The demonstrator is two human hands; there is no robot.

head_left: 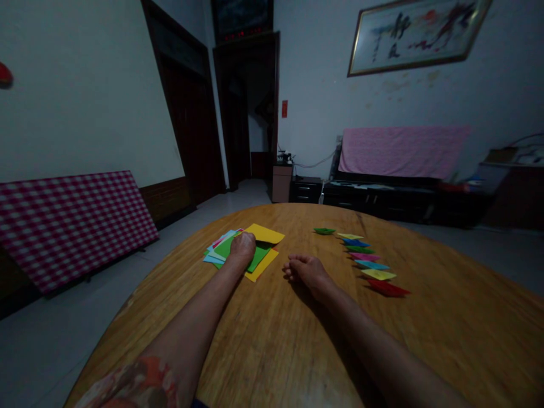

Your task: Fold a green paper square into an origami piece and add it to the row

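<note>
Over a loose pile of coloured paper sheets [224,247], my left hand [243,248] is closed, its fingers mostly hidden from me. It pinches a yellow sheet of paper [264,233], whose near edge is lifted off the pile and casts a shadow. Beneath lie a green sheet [260,258] and another yellow sheet [255,276]. My right hand [306,271] rests at the table's middle, fingers curled in, nothing visible in them. To its right stands a row of folded paper boats, from a red boat [387,288] nearest me to a pale yellow boat [351,236].
A green paper boat [324,231] sits apart, left of the row's far end. The round wooden table [263,340] fills the foreground. Beyond it are a checked red-and-white panel [76,221] on the left and a bench with a pink cloth [399,150] at the back.
</note>
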